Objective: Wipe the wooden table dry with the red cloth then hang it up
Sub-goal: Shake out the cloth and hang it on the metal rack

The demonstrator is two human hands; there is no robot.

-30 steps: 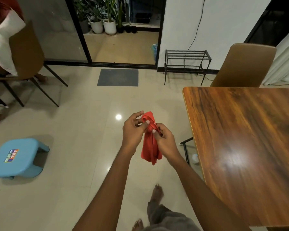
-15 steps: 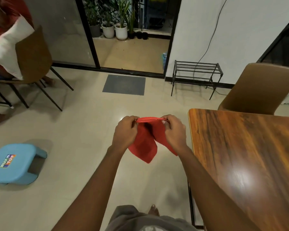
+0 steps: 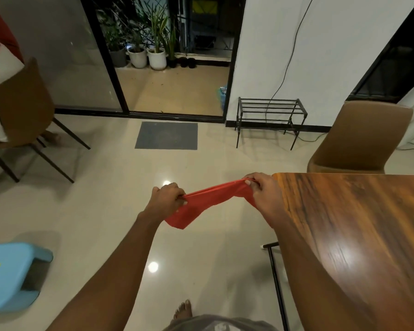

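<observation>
The red cloth (image 3: 204,204) is stretched in the air between both hands, its top edge taut and the rest sagging below. My left hand (image 3: 167,199) pinches its left corner over the tiled floor. My right hand (image 3: 263,194) pinches the right corner just beside the near-left corner of the glossy wooden table (image 3: 359,235), which fills the right side of the view.
A brown chair (image 3: 361,137) stands behind the table. A black metal rack (image 3: 270,113) sits against the white wall. A blue stool (image 3: 12,275) is on the floor at left. Another brown chair (image 3: 22,108) with a seated person is at far left. A grey mat (image 3: 167,134) lies by the open doorway.
The hands have drawn apart, spreading the bunched cloth into a taut strip. The view has moved forward, and the right hand now reaches the table's corner.
</observation>
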